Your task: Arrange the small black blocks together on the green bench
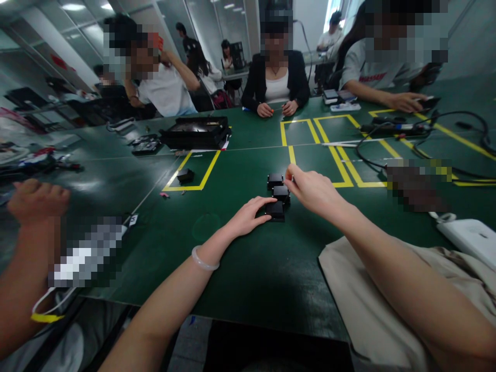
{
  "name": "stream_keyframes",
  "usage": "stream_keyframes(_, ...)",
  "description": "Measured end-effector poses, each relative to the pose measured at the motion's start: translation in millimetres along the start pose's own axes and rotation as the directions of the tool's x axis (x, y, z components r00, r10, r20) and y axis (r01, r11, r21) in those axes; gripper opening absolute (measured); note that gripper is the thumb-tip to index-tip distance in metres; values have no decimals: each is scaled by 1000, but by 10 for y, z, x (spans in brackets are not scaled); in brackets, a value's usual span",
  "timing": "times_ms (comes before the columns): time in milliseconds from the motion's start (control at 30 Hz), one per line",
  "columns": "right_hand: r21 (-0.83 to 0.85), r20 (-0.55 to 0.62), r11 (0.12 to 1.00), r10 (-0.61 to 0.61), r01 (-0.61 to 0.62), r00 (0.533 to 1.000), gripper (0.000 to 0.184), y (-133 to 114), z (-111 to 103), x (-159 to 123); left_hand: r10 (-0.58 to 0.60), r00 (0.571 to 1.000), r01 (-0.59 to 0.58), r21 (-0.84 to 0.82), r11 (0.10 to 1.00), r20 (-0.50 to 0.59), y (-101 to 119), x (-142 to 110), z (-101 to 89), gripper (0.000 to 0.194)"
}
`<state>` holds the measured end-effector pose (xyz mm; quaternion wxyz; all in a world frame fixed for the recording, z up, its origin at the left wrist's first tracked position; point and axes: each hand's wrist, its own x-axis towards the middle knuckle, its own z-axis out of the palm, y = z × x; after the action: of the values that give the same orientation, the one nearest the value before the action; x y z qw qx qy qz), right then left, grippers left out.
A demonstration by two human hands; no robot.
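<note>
Three small black blocks stand in a staggered row on the green table in front of me: a far block (275,179), a middle block (281,194) and a near block (275,211). My left hand (248,216), a pale bangle at its wrist, has thumb and fingers against the left side of the near block, steadying it. Over the right end of the far and middle blocks, my right hand (310,188) is closed in a pinch. What its fingertips hold, if anything, is too small to make out.
A separate black piece (185,176) lies inside a yellow-taped outline at left, before a large black tray (196,133). Cables (411,129) run across the right side. Beige cloth (360,279) and a white power bank (470,237) lie near my right arm. Other people sit around the table.
</note>
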<state>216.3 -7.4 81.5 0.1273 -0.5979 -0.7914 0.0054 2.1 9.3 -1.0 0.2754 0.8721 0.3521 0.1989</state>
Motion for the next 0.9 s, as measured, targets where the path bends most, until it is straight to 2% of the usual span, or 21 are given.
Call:
stream_keyframes(200,-27,18,999,22,-21,1000,24,3,0,4,10,1000,-10,9,1000,7,-9,5,0,46)
stream_keyframes(400,38,2,999,-32,32,999,21,11,7,-10,2,1000,-2,3,1000,1,-12,5,5,46)
stream_keyframes(600,-58,5,998,-6,6,1000,22,9,2,-5,-3,1000,3,3,1000,8,-17,0,7,46)
stream_keyframes(800,35,7,998,-46,46,999,23,-7,-6,-27,8,1000,-8,2,1000,1,-20,-1,9,46)
stream_keyframes(900,26,11,999,-33,33,999,23,-20,-12,-28,9,1000,-9,3,1000,2,-19,0,8,46)
